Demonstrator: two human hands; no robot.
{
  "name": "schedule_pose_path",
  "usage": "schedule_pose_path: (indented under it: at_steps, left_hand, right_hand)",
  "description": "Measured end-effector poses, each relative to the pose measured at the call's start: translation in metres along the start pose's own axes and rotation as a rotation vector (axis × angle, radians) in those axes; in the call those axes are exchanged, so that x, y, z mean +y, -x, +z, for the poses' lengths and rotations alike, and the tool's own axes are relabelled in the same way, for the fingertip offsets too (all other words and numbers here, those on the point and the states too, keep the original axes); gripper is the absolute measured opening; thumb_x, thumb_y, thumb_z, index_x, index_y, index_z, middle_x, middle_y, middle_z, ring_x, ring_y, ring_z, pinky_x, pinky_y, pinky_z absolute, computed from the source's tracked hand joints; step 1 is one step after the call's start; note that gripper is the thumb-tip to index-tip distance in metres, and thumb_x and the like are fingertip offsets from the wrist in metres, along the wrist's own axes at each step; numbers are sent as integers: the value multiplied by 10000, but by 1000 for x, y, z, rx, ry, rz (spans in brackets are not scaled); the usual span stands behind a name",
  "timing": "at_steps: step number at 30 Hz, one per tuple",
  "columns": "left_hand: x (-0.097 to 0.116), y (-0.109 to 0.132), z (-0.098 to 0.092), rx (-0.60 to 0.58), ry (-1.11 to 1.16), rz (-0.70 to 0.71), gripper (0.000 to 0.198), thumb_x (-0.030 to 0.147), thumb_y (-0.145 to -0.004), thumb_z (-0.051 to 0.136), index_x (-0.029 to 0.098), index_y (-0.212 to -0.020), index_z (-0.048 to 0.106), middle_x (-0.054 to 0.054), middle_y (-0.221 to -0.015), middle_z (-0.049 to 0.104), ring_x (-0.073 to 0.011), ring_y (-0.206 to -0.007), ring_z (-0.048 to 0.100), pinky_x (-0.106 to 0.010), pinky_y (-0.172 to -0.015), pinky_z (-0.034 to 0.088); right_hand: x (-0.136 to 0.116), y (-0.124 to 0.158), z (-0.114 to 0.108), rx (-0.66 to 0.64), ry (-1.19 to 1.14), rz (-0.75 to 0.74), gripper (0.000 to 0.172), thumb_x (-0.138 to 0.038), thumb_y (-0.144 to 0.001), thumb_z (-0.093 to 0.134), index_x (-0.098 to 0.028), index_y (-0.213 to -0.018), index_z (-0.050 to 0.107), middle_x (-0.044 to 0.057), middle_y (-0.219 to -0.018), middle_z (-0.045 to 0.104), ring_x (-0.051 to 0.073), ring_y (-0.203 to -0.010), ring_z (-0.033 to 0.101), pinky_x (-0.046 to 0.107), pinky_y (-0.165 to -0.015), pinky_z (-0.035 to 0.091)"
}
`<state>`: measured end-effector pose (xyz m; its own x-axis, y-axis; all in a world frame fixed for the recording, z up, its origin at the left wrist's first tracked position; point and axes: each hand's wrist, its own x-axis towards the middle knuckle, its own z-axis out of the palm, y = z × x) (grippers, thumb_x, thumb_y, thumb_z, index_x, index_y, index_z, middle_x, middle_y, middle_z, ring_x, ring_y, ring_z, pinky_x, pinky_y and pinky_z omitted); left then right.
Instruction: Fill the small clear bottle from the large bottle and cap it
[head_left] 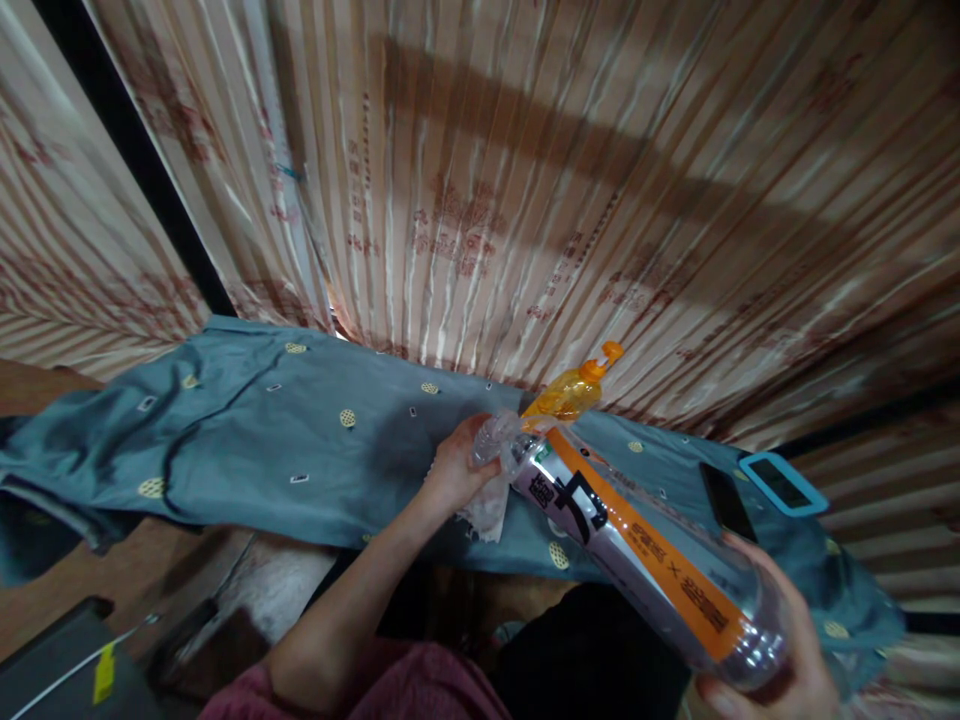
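Note:
My right hand (780,650) grips the base of a large plastic bottle (637,545) with a silver, orange and black label, held tilted with its neck pointing up and left. My left hand (454,470) is closed around the bottle's neck, with a crumpled clear wrapper or tissue (487,505) bunched under the fingers. Behind the neck stands an orange spray bottle (574,390) with an orange cap. All of this is over a blue-grey patterned cloth (285,440) that covers a table.
A dark phone (726,500) and a light-blue framed device (784,483) lie on the cloth at the right. A striped, patterned curtain (525,180) hangs close behind the table. A dark box with a yellow tag (105,672) sits at the lower left.

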<state>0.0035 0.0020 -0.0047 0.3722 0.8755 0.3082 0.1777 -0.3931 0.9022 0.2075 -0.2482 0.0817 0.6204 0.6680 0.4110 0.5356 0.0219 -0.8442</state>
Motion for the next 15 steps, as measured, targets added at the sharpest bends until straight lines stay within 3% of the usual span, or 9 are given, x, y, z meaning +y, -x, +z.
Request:
schedule_pose_path:
  at_steps: [15]
  left_hand:
    - [3,0,-1,-2,-29,-28,604,196,-776,841,193,-1358,677,-119,-1387,760,-329,-1312,719,-462,-1150,557]
  right_hand:
    - [-13,3,6,42,-55,92,1120,-843,-479,929,-242,-1368,609,102,-1427,629,388,-1311,568,429,-1089,416]
